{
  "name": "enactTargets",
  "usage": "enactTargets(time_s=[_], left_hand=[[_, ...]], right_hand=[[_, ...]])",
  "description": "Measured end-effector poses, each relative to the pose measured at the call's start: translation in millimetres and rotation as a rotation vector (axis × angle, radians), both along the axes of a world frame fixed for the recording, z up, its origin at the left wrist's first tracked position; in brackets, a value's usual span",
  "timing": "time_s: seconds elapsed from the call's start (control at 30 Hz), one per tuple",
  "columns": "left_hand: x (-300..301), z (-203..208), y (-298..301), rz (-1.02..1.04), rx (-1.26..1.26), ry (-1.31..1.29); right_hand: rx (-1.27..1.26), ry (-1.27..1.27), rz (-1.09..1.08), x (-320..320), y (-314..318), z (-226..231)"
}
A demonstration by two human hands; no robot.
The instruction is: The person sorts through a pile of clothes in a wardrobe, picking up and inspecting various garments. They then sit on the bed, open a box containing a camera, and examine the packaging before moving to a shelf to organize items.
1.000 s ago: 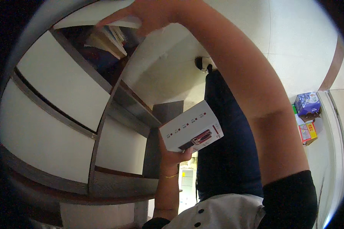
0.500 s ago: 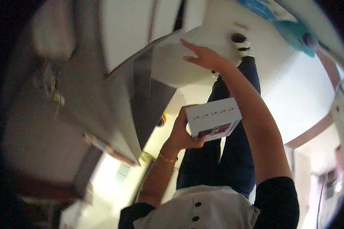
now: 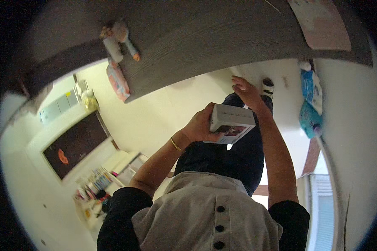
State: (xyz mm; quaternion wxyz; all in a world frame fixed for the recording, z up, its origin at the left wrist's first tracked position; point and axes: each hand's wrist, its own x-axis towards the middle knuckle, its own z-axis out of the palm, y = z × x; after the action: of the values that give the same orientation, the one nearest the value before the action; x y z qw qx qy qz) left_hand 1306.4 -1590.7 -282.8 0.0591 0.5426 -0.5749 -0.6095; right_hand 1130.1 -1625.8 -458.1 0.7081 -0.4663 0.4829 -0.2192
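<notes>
In front of my body, my left hand (image 3: pixel 200 124) is wrapped around a white cardboard box (image 3: pixel 233 116) with a coloured picture on one side. A thin yellow bracelet circles the left wrist. Beyond the box and apart from it, my right hand (image 3: pixel 247 93) is held out with nothing in it, its fingers loosely stretched. Ahead of both hands lies a dark wood-grain tabletop (image 3: pixel 176 50).
On the tabletop's left are a hairbrush (image 3: pixel 125 37) and a pink pack (image 3: pixel 118 81) at its edge; a pale pink mat (image 3: pixel 320 25) lies right. Blue packages (image 3: pixel 311 92) stand by the right wall. A cluttered shelf (image 3: pixel 94 188) is at lower left.
The view has swung round, so the dark tabletop now spans the top. My right hand is nearer the box and lower in view. The left hand still holds the box.
</notes>
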Motion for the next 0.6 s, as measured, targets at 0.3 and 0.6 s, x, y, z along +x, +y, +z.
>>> enactTargets(time_s=[0.3,0.6], left_hand=[[9,38,54,0.779,0.029,0.203],[68,66,112,0.907,-0.033,0.223]], right_hand=[[0.079,-0.325,0.351,37,-21,77],[0.206,-0.349,0.287,142,2,83]])
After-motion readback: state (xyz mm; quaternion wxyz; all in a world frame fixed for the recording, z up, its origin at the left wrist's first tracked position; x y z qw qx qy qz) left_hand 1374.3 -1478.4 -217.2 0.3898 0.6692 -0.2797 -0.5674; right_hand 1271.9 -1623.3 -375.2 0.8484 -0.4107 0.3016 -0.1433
